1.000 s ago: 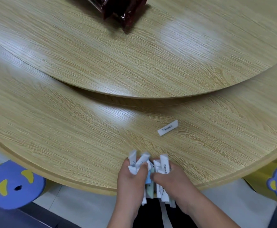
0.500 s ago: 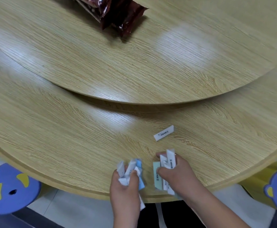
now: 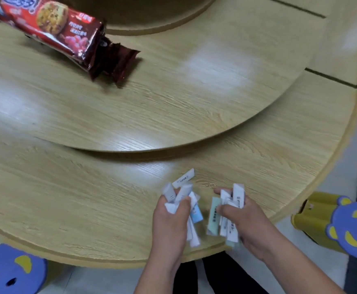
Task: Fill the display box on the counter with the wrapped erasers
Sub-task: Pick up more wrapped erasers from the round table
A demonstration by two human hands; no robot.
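My left hand [image 3: 170, 222] grips a bunch of wrapped erasers [image 3: 191, 209], mostly white with one blue, near the table's front edge. My right hand [image 3: 244, 223] grips a second bunch of wrapped erasers [image 3: 226, 217], white with a pale green one at its left. The two hands are a little apart. One loose white wrapped eraser [image 3: 183, 178] lies on the table just beyond my left hand's bunch. No display box is in view.
The round wooden table [image 3: 88, 198] carries a raised wooden turntable [image 3: 173, 98]. A red cookie packet [image 3: 63, 37] lies on the turntable at the back left. Blue bear-shaped stools [image 3: 351, 228] stand at floor level at right and at the lower left [image 3: 10, 270].
My hands, pressed together on one bunch a second ago, have drawn apart, each keeping part of the erasers. The camera has tilted up, bringing the cookie packet into fuller view.
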